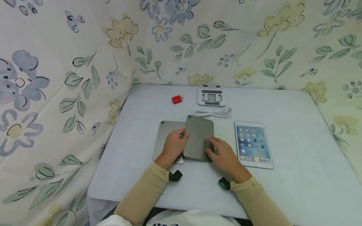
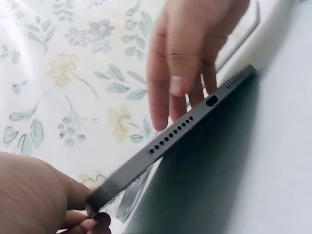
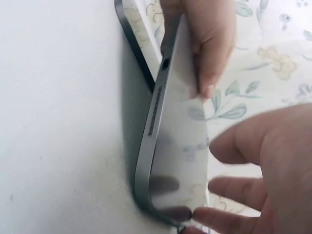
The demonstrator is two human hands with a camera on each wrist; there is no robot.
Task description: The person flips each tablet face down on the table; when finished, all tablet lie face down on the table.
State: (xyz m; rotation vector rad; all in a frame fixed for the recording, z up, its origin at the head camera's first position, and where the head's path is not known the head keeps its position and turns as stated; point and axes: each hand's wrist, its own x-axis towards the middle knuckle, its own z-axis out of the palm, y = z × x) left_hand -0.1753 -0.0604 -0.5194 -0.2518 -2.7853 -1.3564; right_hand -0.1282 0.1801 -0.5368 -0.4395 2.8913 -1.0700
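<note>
Cable (image 1: pixel 212 112) behind the middle tablet (image 1: pixel 198 138) — stand (image 1: pixel 212 92) behind that, plug (image 1: pixel 176 99) left of stand

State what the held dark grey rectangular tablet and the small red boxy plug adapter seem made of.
The dark grey tablet: probably satin metal, from soft reflections. The red plug adapter: likely plastic, from its bright, opaque colour; finish unclear.
</note>
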